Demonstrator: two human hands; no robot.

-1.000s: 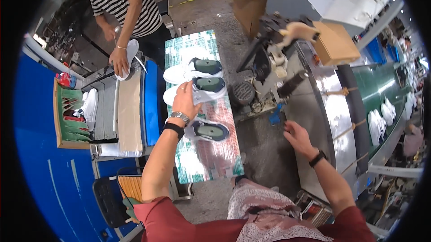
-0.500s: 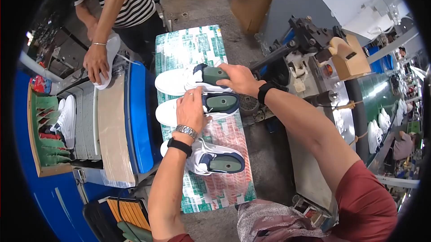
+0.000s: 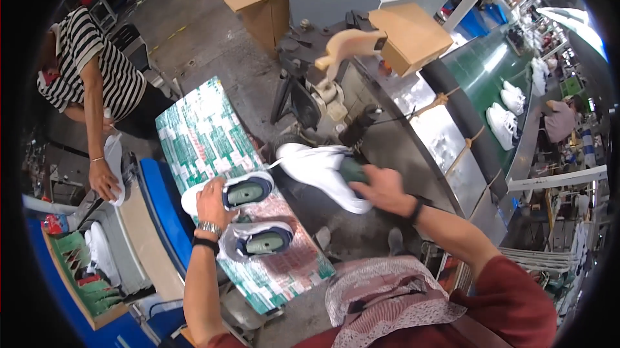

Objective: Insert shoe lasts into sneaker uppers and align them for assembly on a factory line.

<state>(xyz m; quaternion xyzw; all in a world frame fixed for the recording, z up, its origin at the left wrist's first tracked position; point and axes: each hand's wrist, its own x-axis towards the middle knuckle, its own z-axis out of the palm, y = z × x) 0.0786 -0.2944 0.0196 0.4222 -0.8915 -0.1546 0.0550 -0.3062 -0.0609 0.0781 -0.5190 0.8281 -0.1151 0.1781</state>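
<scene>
My right hand (image 3: 389,191) grips a white sneaker (image 3: 316,172) by its heel end, around the green shoe last (image 3: 353,169) inside it. This sneaker hangs tilted in the air, right of the patterned board (image 3: 206,131), its toe toward the board. My left hand (image 3: 213,203) is closed over the front part of a second white sneaker (image 3: 192,200), which lies on the board with a green last (image 3: 247,193) in its navy-lined opening. Nearer to me, a third white sneaker (image 3: 234,246) with a green last lies on the board, beside my left wrist.
At the far left a co-worker's hand (image 3: 103,180) is on a white shoe (image 3: 113,157). A wooden-edged rack (image 3: 48,248) stands below it. On the right are a machine with a tan curved arm (image 3: 349,47), a cardboard box (image 3: 413,34) and a green conveyor (image 3: 478,83) carrying white shoes.
My right hand has lifted the farthest sneaker off the board and carried it right. My left hand stays on the middle sneaker. The view has swung right.
</scene>
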